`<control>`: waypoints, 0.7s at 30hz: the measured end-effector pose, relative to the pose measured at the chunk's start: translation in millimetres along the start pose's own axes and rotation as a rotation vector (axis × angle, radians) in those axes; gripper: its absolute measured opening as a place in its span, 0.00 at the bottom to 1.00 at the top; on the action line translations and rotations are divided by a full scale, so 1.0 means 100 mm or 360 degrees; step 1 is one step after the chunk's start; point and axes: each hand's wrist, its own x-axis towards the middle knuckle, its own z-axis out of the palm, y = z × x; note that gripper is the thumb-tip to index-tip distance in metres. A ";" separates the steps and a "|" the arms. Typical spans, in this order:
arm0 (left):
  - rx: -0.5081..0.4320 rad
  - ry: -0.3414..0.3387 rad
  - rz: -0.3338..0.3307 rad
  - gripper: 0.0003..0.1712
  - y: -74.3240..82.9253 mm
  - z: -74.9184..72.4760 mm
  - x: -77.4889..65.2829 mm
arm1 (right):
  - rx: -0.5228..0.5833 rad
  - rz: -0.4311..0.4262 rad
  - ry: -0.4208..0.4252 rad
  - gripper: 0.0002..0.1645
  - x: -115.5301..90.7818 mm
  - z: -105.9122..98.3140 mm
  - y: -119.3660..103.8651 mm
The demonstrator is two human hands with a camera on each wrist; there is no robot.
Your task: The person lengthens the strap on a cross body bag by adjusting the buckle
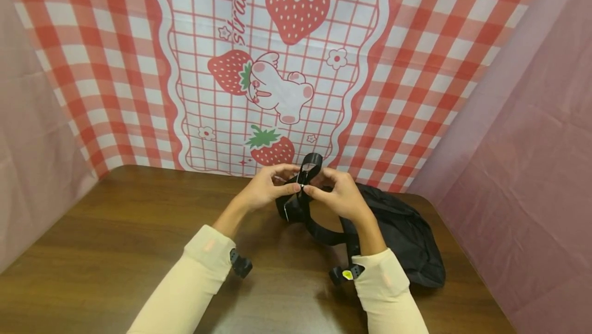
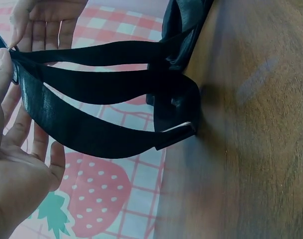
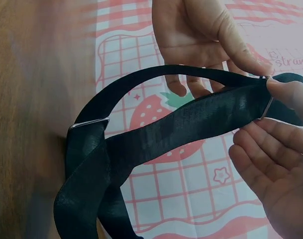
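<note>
Held up above the table is a black webbing strap (image 1: 313, 160), bent into a loop over a thin metal slider buckle (image 3: 265, 105). My left hand (image 1: 267, 188) pinches the strap at this buckle between thumb and fingers. From the other side my right hand (image 1: 341, 195) pinches the same spot, the two thumb tips almost meeting. Below the hands the strap (image 2: 91, 129) hangs in several bands. A second metal ring (image 3: 89, 123) sits lower on it. The strap runs to a black fabric bag (image 1: 404, 234) lying at the right, partly behind my right forearm.
The brown wooden table (image 1: 139, 252) spreads under both arms. A red-and-white checked cloth with strawberries (image 1: 298, 7) hangs at the back edge. Pink cloth (image 1: 532, 169) walls off the right side, and similar cloth (image 1: 37, 133) the left. Small black wrist cameras (image 1: 240, 263) stick out from both cuffs.
</note>
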 end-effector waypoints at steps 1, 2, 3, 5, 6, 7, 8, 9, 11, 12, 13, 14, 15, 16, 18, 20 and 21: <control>0.0014 0.0008 -0.0001 0.29 0.00 0.00 0.00 | -0.0002 0.0009 -0.0008 0.10 0.01 0.01 0.00; 0.0027 0.0017 -0.0001 0.29 0.00 0.00 0.00 | -0.0002 0.0022 -0.0017 0.11 0.01 0.01 0.00; 0.0037 0.0025 0.0000 0.28 0.00 0.00 0.00 | -0.0003 0.0047 -0.0028 0.12 0.01 0.02 0.00; 0.0051 0.0045 -0.0003 0.26 0.00 0.00 0.00 | -0.0013 0.0097 -0.0064 0.14 0.02 0.04 0.01; 0.0058 0.0053 -0.0003 0.25 0.00 0.00 0.00 | -0.0030 0.0120 -0.0082 0.16 0.03 0.05 0.01; 0.0065 0.0060 -0.0003 0.25 0.00 0.00 0.00 | -0.0047 0.0141 -0.0098 0.17 0.03 0.06 0.01; 0.0071 0.0068 0.0000 0.24 0.00 0.00 0.00 | -0.0064 0.0157 -0.0112 0.18 0.03 0.07 0.01; 0.0074 0.0077 0.0005 0.24 0.01 0.01 0.01 | -0.0094 0.0164 -0.0122 0.19 0.03 0.08 0.01; 0.0072 0.0093 0.0008 0.24 0.01 0.01 0.02 | -0.0159 0.0153 -0.0117 0.19 0.04 0.10 0.02; 0.0072 0.0104 0.0007 0.24 0.01 0.02 0.03 | -0.0184 0.0149 -0.0111 0.18 0.04 0.11 0.01; 0.0073 0.0114 0.0006 0.24 0.01 0.02 0.03 | -0.0205 0.0140 -0.0103 0.16 0.04 0.11 0.01; 0.0073 0.0125 0.0004 0.24 0.01 0.02 0.04 | -0.0224 0.0134 -0.0092 0.14 0.04 0.12 0.01; 0.0078 0.0136 0.0000 0.24 0.01 0.03 0.04 | -0.0244 0.0128 -0.0081 0.12 0.04 0.12 0.00; 0.0090 0.0146 -0.0005 0.24 0.01 0.03 0.04 | -0.0254 0.0123 -0.0069 0.10 0.04 0.13 0.00; 0.0118 0.0165 -0.0015 0.24 0.01 0.03 0.05 | -0.0274 0.0109 -0.0052 0.06 0.04 0.13 -0.01; 0.0160 0.0177 -0.0031 0.25 0.01 0.03 0.05 | -0.0289 0.0100 -0.0036 0.04 0.03 0.12 -0.02; 0.0180 0.0180 -0.0033 0.26 0.01 0.03 0.04 | -0.0295 0.0096 -0.0035 0.03 0.03 0.12 -0.02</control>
